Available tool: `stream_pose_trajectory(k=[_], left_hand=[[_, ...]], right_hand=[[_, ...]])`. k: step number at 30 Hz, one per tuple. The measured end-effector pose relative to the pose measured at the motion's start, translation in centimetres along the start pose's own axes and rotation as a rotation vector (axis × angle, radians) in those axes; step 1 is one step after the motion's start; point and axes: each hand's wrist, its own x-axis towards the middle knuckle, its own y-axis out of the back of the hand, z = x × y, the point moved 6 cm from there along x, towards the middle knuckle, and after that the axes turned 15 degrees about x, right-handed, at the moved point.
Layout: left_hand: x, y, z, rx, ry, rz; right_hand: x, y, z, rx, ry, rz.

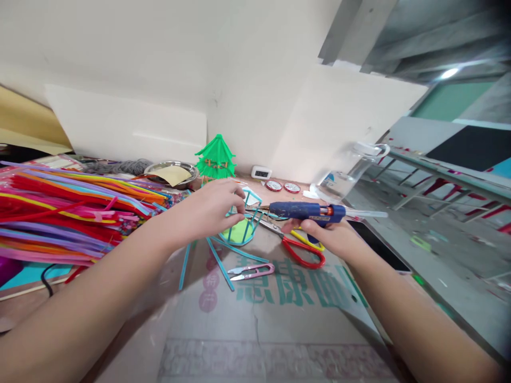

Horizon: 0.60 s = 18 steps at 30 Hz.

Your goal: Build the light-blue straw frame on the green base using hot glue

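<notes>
Teal frame (244,226): picture centre, on the table (279,319); left hand (213,208) grip pinched on its rim.
Glue gun (303,210): right hand (331,236) grip closed round it; axis level, nozzle aimed left, just beside frame.

Tabletop (18,314) carries printed cardboard sheet (279,324) lower centre; pipe cleaner pile (59,207) left; red scissors (303,256) and pink snips (251,270) on the cardboard
</notes>
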Motion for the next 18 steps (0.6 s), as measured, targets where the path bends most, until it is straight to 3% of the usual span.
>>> stream_pose_trajectory(k=[6, 13, 18], left_hand=[[-0.02, 0.18, -0.09, 0.034, -0.007, 0.013], [0.06, 0.31, -0.01, 0.052, 0.007, -0.013], [0.03, 0.32, -0.13, 0.043, 0.01, -0.021]], right_hand=[[-0.2, -0.18, 0.12, -0.112, -0.039, -0.003], [-0.19, -0.13, 0.67, -0.296, -0.143, 0.115], [-0.22, -0.12, 0.21, -0.31, -0.083, 0.186]])
